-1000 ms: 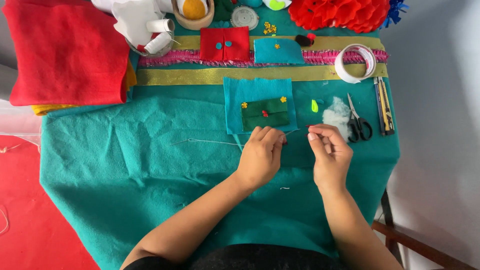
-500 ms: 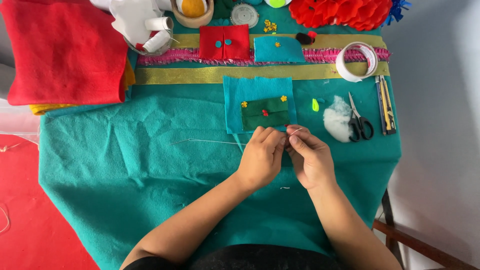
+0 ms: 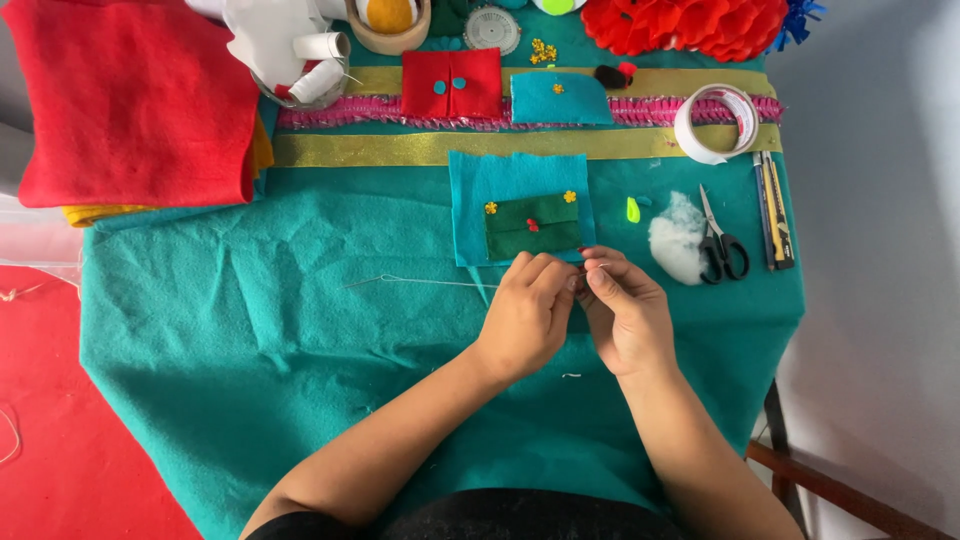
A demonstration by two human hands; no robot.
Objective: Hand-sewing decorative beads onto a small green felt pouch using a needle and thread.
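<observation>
Left hand point(image 3: 525, 315): fingers curled, tips pinched together against the right hand; what they pinch is too small to tell. A pale thread point(image 3: 430, 282) runs left from it across the teal cloth point(image 3: 250, 330) covering the surface.
Right hand point(image 3: 625, 315): fingertips pinched narrow, meeting the left hand's, just below the felt's lower right corner.
Blue felt point(image 3: 515, 180): flat, just above both hands; a green patch point(image 3: 533, 228) lies on it with red and yellow dots.
Stuffing point(image 3: 675, 238): white tuft, right of the felt.
Scissors point(image 3: 722, 245): just beside the stuffing, shut.
Tape roll point(image 3: 715, 122): upper right.
Gold ribbon point(image 3: 400, 148): across the surface, above the felt.
Red fabric point(image 3: 130, 95): folded, upper left.
</observation>
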